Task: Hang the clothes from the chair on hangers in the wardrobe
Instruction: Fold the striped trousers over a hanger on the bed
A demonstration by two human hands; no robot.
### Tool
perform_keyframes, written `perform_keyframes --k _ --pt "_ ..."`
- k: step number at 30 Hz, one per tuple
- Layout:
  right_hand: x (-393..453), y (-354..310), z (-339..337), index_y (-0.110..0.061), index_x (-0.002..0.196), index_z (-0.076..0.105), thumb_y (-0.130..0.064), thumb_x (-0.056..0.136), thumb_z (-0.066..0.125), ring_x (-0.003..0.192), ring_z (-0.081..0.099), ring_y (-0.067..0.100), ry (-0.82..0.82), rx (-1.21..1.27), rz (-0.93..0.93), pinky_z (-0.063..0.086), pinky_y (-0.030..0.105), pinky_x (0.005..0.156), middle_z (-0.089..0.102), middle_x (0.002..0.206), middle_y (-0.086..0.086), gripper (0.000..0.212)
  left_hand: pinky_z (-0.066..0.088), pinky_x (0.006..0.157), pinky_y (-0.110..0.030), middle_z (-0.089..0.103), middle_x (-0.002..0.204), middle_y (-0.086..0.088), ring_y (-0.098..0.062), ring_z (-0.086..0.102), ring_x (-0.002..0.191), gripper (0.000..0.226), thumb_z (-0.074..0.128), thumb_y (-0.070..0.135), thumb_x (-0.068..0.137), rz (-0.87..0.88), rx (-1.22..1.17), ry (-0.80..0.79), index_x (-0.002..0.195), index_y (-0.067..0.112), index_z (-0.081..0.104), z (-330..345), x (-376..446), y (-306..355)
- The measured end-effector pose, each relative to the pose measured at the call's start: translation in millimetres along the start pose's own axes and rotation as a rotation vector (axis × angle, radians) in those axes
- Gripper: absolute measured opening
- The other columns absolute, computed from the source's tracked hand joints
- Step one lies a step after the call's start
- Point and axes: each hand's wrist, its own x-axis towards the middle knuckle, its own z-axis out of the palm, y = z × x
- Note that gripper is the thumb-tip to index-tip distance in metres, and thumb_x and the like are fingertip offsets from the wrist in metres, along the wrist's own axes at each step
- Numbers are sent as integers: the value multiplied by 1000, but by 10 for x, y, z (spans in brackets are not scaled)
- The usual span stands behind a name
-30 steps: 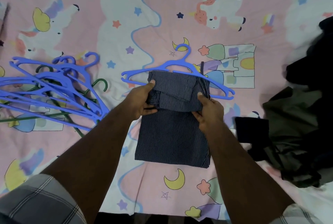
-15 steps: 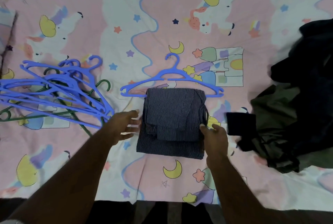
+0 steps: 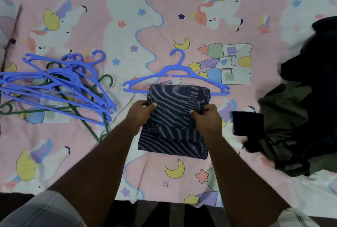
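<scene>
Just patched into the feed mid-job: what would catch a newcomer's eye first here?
Dead centre, both hands, left and right, pinch a folded pinstriped garment draped over the bar of a blue hanger lying on the cartoon bedsheet. A tangle of spare hangers lies at the left, and a heap of dark clothes at the right.

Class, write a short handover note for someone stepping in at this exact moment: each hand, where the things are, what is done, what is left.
Left hand and right hand each pinch a side of the striped garment.
It is folded over the bar of a blue hanger lying on the bed sheet.
Spare hangers lie left; dark clothes are piled right.
Left: carry this hanger to the wardrobe, then hang the pile.
</scene>
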Motion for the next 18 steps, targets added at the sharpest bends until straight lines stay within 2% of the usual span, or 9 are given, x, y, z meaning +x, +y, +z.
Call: perform_keyframes --k 3,5,7,9,11,13,16,18 --pt "-67 43 55 -12 127 51 -25 85 74 106 62 31 -16 -32 9 49 36 89 66 112 8 50 60 84 -46 71 108 -11 -30 69 95 27 68 26 94 37 121 -13 114 7 66 38 -57 -97" --pt "-148 106 3 -13 119 57 -15 82 71 100 64 27 0 11 15 49 32 86 67 104 4 39 60 78 -44 72 105 -13 -26 69 87 21 68 20 94 -11 -2 -84 110 7 67 -3 -127 -139" --pt "-271 200 -74 -15 114 60 -13 81 72 94 64 23 6 51 36 46 28 82 66 95 -2 36 58 70 -35 72 105 -13 -23 68 87 19 68 17 94 -93 -112 -200 111 8 67 -105 -213 -198" --pt "-414 327 -99 -15 116 60 -16 80 76 96 65 23 -44 44 56 48 30 84 66 96 -2 38 56 70 -31 72 104 -14 -23 67 85 20 71 16 91 -146 5 -237 110 9 67 -202 -292 -300" --pt "-513 448 -60 -13 120 60 -24 81 78 102 64 25 -90 -20 28 50 35 91 67 107 1 44 50 64 -28 68 89 -14 -20 61 74 25 77 22 87 -105 191 -144 104 7 67 -248 -318 -391" --pt "-502 455 -60 -13 121 63 -30 83 76 105 63 25 -36 -67 -48 50 38 93 67 111 3 44 46 61 -30 66 80 -8 -19 58 66 32 77 37 86 -26 222 19 97 9 67 -246 -287 -409" --pt "-332 252 -168 -13 113 67 -27 88 70 96 61 21 69 -97 -191 45 28 83 65 99 -1 29 53 73 -38 71 77 -7 -24 64 67 43 70 55 84 15 167 150 85 11 68 -220 -223 -313" --pt "-180 62 -265 -13 111 67 -23 91 67 93 61 18 79 -94 -246 39 24 79 65 96 -2 23 55 83 -43 71 78 -5 -28 69 78 42 66 58 79 41 169 201 80 17 67 -171 -192 -239"
